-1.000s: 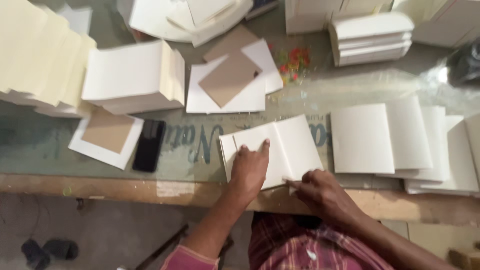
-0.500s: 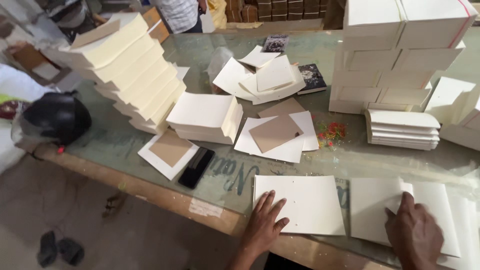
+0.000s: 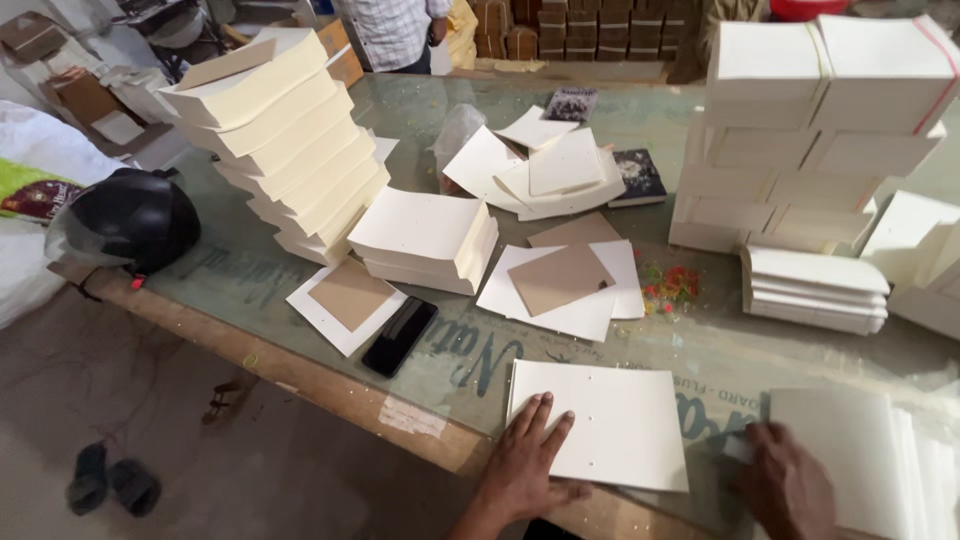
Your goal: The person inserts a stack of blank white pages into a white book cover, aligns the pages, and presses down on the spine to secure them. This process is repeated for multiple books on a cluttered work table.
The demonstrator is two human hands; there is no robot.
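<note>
My left hand (image 3: pixel 527 466) lies flat, fingers spread, on the near left corner of a white punched sheet bundle (image 3: pixel 603 420) at the table's front edge. My right hand (image 3: pixel 787 482) rests at the left edge of a fanned pile of white sheets (image 3: pixel 860 462) to the right, fingers curled against the lowest sheets. Whether it grips a sheet is unclear. A gap of bare glass lies between the two paper piles.
A glass-topped wooden table (image 3: pixel 300 370) carries a black phone (image 3: pixel 399 335), brown card on white sheets (image 3: pixel 349 297), (image 3: pixel 562 279), a short stack (image 3: pixel 428 238), a tall leaning cream stack (image 3: pixel 285 128), bundled white stacks (image 3: pixel 815 130) and a black helmet (image 3: pixel 130 220). A person (image 3: pixel 392 30) stands beyond.
The view has tilted up and pulled back from the front edge. My right hand slid from the folded sheets over to the right pile. My left hand stays on the bundle.
</note>
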